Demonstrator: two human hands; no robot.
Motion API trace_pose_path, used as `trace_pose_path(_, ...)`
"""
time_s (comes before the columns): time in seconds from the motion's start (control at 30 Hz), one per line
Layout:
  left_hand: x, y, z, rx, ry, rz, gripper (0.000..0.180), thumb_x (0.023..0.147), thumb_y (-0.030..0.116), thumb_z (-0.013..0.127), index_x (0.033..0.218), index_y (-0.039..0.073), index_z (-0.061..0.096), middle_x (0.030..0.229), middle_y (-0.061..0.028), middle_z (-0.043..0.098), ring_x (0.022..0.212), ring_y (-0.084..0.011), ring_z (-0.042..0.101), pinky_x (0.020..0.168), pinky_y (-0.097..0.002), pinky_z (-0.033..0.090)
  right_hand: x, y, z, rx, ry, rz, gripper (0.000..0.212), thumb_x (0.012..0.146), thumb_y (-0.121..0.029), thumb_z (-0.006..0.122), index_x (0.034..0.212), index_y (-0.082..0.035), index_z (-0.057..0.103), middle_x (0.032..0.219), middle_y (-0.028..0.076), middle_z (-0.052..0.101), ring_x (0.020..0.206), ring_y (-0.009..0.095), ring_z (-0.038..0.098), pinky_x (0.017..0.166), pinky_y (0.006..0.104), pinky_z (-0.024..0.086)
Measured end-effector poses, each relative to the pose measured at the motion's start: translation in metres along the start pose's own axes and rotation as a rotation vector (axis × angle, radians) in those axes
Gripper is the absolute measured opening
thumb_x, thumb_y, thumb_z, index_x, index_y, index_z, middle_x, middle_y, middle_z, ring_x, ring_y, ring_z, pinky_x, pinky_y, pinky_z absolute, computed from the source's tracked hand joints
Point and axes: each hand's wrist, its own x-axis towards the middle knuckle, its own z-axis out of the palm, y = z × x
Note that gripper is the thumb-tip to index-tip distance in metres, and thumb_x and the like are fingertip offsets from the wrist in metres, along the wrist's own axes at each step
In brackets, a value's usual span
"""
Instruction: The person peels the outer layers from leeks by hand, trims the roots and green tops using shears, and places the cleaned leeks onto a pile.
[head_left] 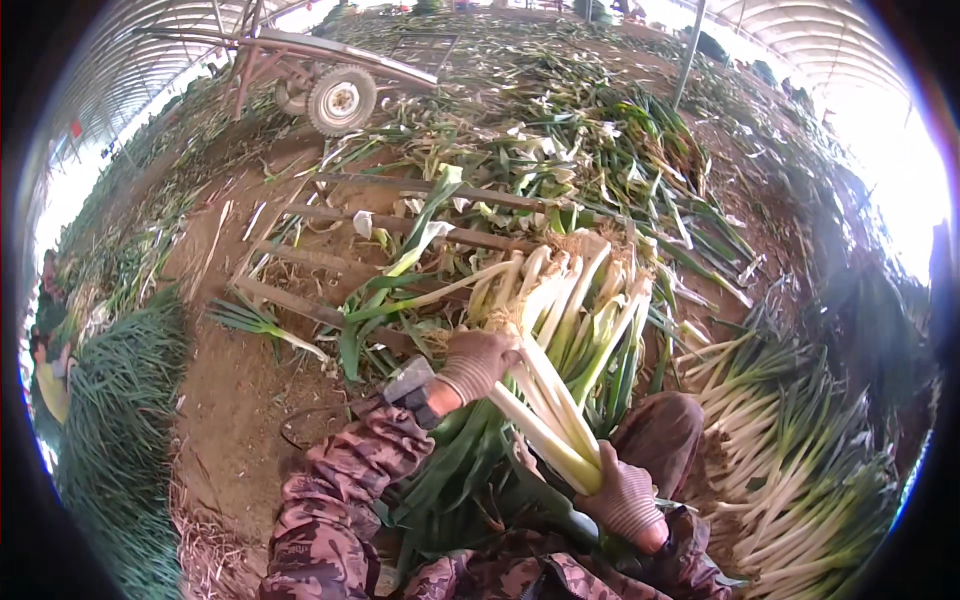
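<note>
A bunch of thick, white-stalked green onions (553, 405) is held at both ends, just on the near side of a heap of pale, rooted stalks (565, 295).
The root end is gripped by the left hand (478, 364), gloved in brown ribbed knit; the greener end is enclosed by the right hand (622, 495), gloved alike, fingers curled. Left of the heap, long brown bars (290, 301) are laid side by side; right of it, slender white-and-green onions (780, 440) are spread.
</note>
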Motion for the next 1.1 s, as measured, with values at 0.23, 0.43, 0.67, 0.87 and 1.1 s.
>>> trace_pose_path(0.23, 0.007, -0.138, -0.112, 0.647, 0.041, -0.581, 0.062, 0.08, 0.028, 0.074, 0.135, 0.011, 0.051, 0.133, -0.0221, 0.052, 0.117, -0.0312, 0.057, 0.093, -0.0529, 0.048, -0.012, 0.001, -0.025, -0.06, -0.14, -0.008, 0.076, 0.067, -0.039, 0.077, 0.126, -0.005, 0.043, 0.087, 0.023, 0.067, 0.079, 0.044, 0.065, 0.072, 0.0495, 0.053)
trace_pose_path(0.43, -0.016, 0.011, -0.145, 0.289, -0.166, 0.395, 0.121, 0.068, 0.05, 0.078, 0.152, 0.0, 0.007, 0.157, -0.0262, 0.014, 0.145, -0.038, 0.019, 0.11, -0.0566, 0.031, 0.025, -0.011, -0.084, -0.478, -0.176, -0.202, 0.103, 0.065, -0.058, 0.078, 0.138, -0.001, 0.032, 0.077, 0.018, 0.065, 0.068, 0.034, 0.067, 0.061, 0.0437, 0.054)
trace_pose_path(0.67, -0.025, 0.019, -0.115, -0.019, -0.372, 0.127, 0.094, 0.07, 0.029, 0.075, 0.144, -0.001, 0.025, 0.126, -0.0243, 0.053, 0.117, -0.0383, 0.054, 0.096, -0.0446, 0.046, 0.095, -0.077, -0.183, -0.926, 0.033, -0.626, 0.088, 0.072, -0.028, 0.074, 0.146, -0.01, 0.03, 0.08, 0.009, 0.062, 0.064, 0.024, 0.063, 0.059, 0.0409, 0.051)
trace_pose_path(0.87, -0.062, -0.003, -0.073, -1.264, -0.318, -0.273, 0.068, 0.067, 0.019, 0.078, 0.124, -0.002, 0.047, 0.103, -0.0146, 0.063, 0.095, -0.0242, 0.064, 0.078, -0.0312, 0.055, 0.184, -0.123, -0.185, -1.045, 0.208, -0.751, 0.081, 0.07, -0.017, 0.077, 0.142, -0.013, 0.04, 0.119, 0.01, 0.061, 0.122, 0.024, 0.053, 0.108, 0.0489, 0.034)
trace_pose_path(1.1, -0.09, -0.026, 0.029, -1.992, -0.446, -0.733, 0.025, 0.097, 0.016, 0.051, 0.113, 0.0, 0.062, 0.096, -0.0096, 0.065, 0.083, -0.0164, 0.063, 0.075, -0.03, 0.054, 0.205, -0.078, 0.005, 0.211, 0.009, -0.114, 0.064, 0.084, -0.022, 0.064, 0.139, -0.005, 0.038, 0.138, 0.024, 0.044, 0.115, 0.044, 0.055, 0.098, 0.0475, 0.047)
